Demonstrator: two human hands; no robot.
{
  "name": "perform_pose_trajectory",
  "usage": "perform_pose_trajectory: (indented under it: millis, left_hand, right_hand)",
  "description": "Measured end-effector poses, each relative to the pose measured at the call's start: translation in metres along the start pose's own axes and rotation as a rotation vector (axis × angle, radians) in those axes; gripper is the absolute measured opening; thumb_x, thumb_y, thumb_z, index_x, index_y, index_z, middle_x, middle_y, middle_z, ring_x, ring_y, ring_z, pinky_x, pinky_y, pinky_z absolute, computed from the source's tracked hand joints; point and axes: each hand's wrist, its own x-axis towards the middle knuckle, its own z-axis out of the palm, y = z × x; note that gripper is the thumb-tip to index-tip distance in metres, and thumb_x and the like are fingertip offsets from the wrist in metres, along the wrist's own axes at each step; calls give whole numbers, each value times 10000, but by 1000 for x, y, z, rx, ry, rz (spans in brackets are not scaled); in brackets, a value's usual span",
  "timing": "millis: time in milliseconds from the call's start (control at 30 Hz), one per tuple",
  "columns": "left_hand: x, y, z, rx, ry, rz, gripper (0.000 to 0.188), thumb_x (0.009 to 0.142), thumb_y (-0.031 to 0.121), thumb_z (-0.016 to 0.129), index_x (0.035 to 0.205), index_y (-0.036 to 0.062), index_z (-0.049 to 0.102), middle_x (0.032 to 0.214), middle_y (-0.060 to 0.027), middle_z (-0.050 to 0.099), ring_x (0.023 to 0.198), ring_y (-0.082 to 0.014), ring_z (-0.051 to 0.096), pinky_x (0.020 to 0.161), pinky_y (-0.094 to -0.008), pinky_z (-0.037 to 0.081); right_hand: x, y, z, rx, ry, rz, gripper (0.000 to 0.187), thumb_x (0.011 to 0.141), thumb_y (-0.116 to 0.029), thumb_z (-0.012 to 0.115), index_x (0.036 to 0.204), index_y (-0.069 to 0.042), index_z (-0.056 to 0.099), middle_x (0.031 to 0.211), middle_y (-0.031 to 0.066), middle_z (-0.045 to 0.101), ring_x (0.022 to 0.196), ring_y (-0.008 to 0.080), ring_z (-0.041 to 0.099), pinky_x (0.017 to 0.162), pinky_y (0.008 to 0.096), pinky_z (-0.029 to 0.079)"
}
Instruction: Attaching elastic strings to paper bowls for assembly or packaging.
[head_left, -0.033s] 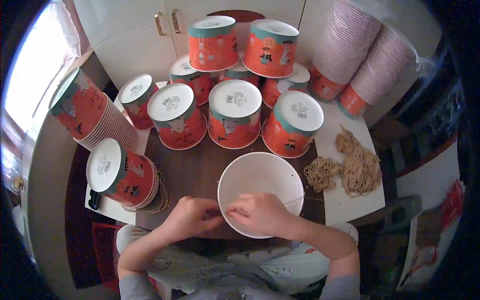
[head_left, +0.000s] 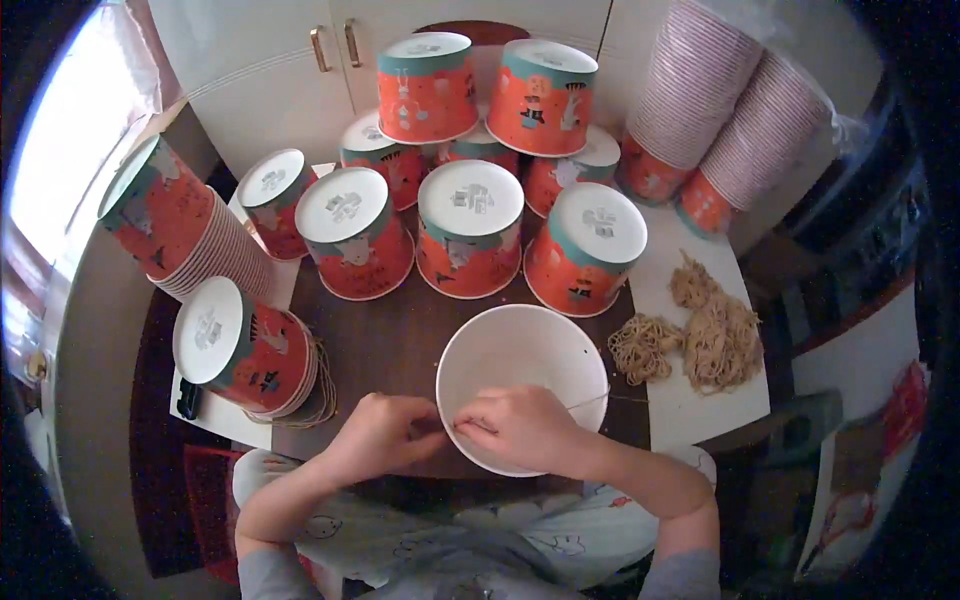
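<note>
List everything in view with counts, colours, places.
Open round paper tub: 1, white inside, near centre
Inverted round paper tubs: 9 visible, orange and teal, behind it
Nested paper tub stacks: 4, orange and white, two each side
Tangled twine clumps: at least 2, tan, right
Thin strand: 1, pale, open tub's right side
Table: 1, brown and white, beneath
Flat cabinet doors: at least 2, white, back
Left hand: 1, bare, beside open tub
Right hand: 1, bare, over it

Seemingly a home: cream cabinet doors [head_left: 250, 75] with brass-coloured handles [head_left: 319, 48] behind the surface [head_left: 375, 345], a curtained window [head_left: 70, 110] left of it, cartoon-print trousers [head_left: 565, 525] before it.
</note>
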Motion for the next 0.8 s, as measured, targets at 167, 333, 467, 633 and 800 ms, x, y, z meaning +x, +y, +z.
perform_pose_trajectory:
  millis: [167,333,467,633,800]
  left_hand:
    - [0,0,9,-61,104,35,181,695,135,619,828,12,623,690,-145,613,620,-247,624,569,-316,493]
    - [1,-1,9,-81,101,27,157,685,123,599,793,9,608,662,-145,598,610,-278,608,568,-337,482]
    - [1,-1,-1,0,12,82,127,678,121,586,748,16,581,678,-135,590,626,-291,588,569,-342,471]
    - [0,-9,-38,8,-145,94,92,682,114,572,708,27,558,768,-107,580,693,-235,561,608,-308,461]
    - [-3,-25,-61,-606,-254,384,64,709,82,536,682,25,524,881,-131,604,905,-267,536,803,-371,415]
  right_hand:
    - [-1,-2,0,8,-4,18,141,775,-223,563,798,-114,650,702,56,576,643,235,578,574,353,464]
    - [-1,-2,0,-8,-4,15,147,772,-239,569,817,-124,650,708,56,576,644,237,578,575,353,466]
    - [-2,1,-1,-41,4,30,190,747,-239,587,908,-144,619,720,50,587,649,221,589,580,344,471]
    - [-6,3,-23,-76,-57,24,241,721,-216,599,949,-140,579,728,44,597,648,204,595,580,330,471]
    - [-6,-3,-45,14,-248,134,248,740,-237,576,943,-103,527,784,97,589,717,264,593,607,379,471]
